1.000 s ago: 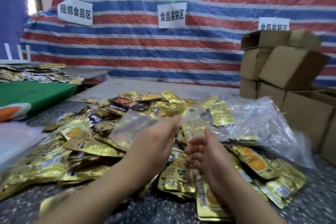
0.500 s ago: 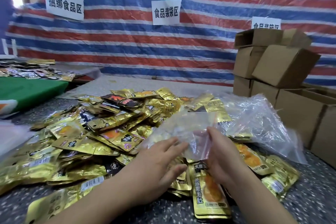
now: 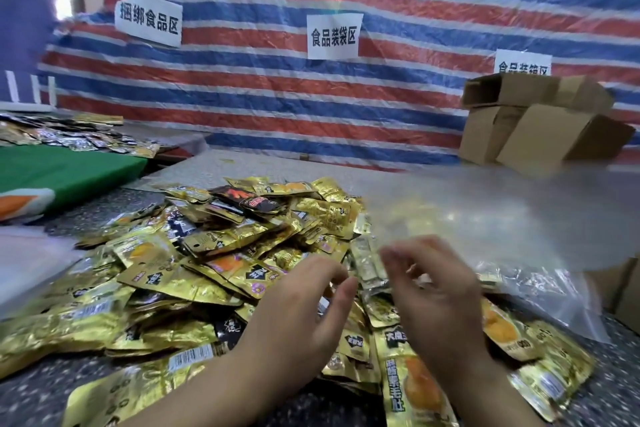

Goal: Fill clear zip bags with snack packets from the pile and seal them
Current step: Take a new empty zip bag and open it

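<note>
Cardboard boxes: stacked far right against the wall, partly veiled by a blurred clear zip bag that spreads across the right of the view, above the right hand.
Paper signs: three on the far wall, left sign, middle sign, right sign half hidden behind the boxes.
Green cloth: far left, bearing a second scatter of packets.
Snack packets: gold foil pile with one black packet near its far edge, centre of the worktop, which is dark and speckled.
Left hand: over the pile, fingers loosely curved, slightly spread.
Right hand: just right of it, fingers bent; motion blur, so whether they pinch the bag cannot be told.
Wall: striped red, white and blue tarpaulin.
</note>
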